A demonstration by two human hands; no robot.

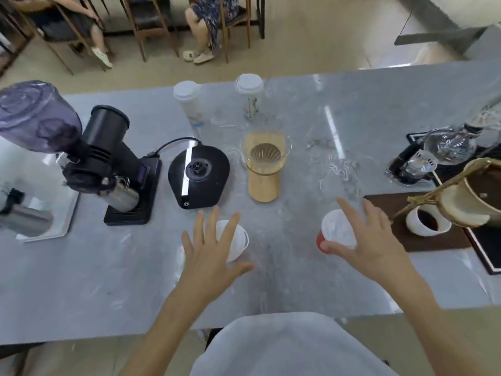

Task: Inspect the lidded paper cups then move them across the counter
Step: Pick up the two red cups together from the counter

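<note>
Four lidded cups: two far, two near under the spread left hand (210, 253) and right hand (368, 240).

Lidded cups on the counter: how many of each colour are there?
White cups: 3, near left hand one, far left one, far right one
Red cup: 1, under the right hand
Total: 4

Grey marble counter (298, 280) bearing four lidded paper cups (238, 240), grinder (119, 169), kettle base (199, 176), dripper stand (264, 169).
</note>
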